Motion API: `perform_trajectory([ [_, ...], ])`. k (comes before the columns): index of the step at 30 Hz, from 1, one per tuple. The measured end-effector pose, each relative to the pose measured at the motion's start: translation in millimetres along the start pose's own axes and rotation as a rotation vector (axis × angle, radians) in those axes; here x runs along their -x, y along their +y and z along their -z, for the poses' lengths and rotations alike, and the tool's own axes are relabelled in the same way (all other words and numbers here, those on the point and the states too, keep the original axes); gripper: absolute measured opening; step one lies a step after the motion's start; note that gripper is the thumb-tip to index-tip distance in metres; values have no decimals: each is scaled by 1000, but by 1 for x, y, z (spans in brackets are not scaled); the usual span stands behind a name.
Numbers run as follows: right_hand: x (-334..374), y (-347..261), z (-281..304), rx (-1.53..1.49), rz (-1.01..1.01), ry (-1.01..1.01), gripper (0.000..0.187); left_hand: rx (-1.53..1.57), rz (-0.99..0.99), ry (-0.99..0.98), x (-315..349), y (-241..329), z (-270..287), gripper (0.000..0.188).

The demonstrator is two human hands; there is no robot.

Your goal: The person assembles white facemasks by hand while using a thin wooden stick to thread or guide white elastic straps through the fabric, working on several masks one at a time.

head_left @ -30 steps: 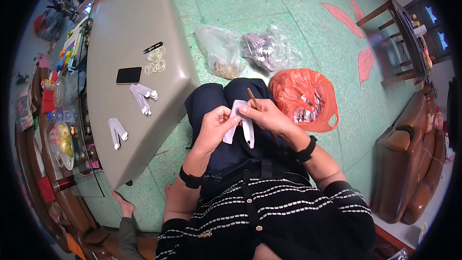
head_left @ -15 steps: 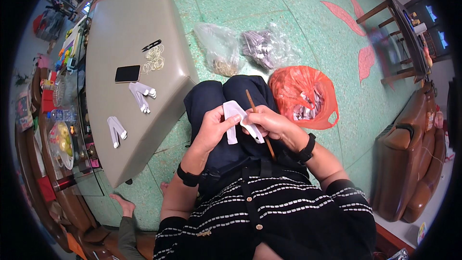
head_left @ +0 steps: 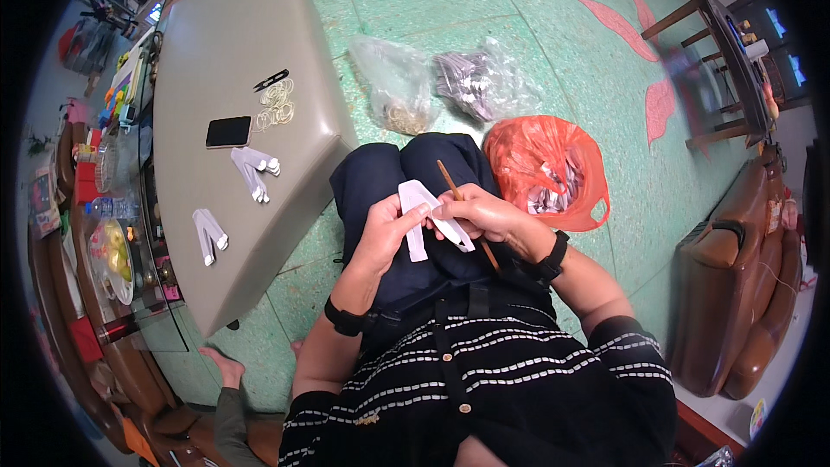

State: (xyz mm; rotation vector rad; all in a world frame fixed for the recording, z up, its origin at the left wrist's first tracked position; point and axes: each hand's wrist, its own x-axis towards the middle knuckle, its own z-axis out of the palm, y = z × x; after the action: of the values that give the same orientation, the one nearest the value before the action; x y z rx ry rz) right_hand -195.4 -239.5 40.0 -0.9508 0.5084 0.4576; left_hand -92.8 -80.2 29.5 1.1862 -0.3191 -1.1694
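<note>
Above my lap a folded pale lilac-white fabric strip (head_left: 414,196) is pinched in my left hand (head_left: 379,232), thumb on top. One end hangs down by my knee, and the other slants across to my right hand (head_left: 484,213). That hand is closed around a thin brown wooden stick (head_left: 447,176), its thumb also pressing the strip. The stick passes under the hand and comes out below it. Some fingertips of both hands are hidden behind the strip.
On the beige padded bench (head_left: 251,26) at left lie thread snips (head_left: 271,80), rubber bands (head_left: 277,105), a phone (head_left: 228,131) and folded strips (head_left: 209,237). A red plastic bag (head_left: 527,151) and clear bags (head_left: 393,78) stand on the floor. Another person's foot (head_left: 226,367) shows lower left.
My right hand has shifted slightly up and left along the strip, and the stick has tilted a little. The left hand holds nearly the same place.
</note>
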Motion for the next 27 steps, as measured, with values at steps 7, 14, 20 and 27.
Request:
perform_trajectory([
  [7, 4, 8, 3, -48, -176, -59, 18, -43, -27, 56, -1, -5, 18, 12],
  [14, 8, 7, 6, 137, 48, 38, 14, -7, 111, -119, -1, 1, 24, 15],
  [20, 7, 16, 4, 2, 70, 8, 14, -9, 78, -67, 3, 0, 13, 11],
  [27, 12, 15, -7, 89, 125, 161, 13, -176, -63, 195, 10, -13, -8, 13],
])
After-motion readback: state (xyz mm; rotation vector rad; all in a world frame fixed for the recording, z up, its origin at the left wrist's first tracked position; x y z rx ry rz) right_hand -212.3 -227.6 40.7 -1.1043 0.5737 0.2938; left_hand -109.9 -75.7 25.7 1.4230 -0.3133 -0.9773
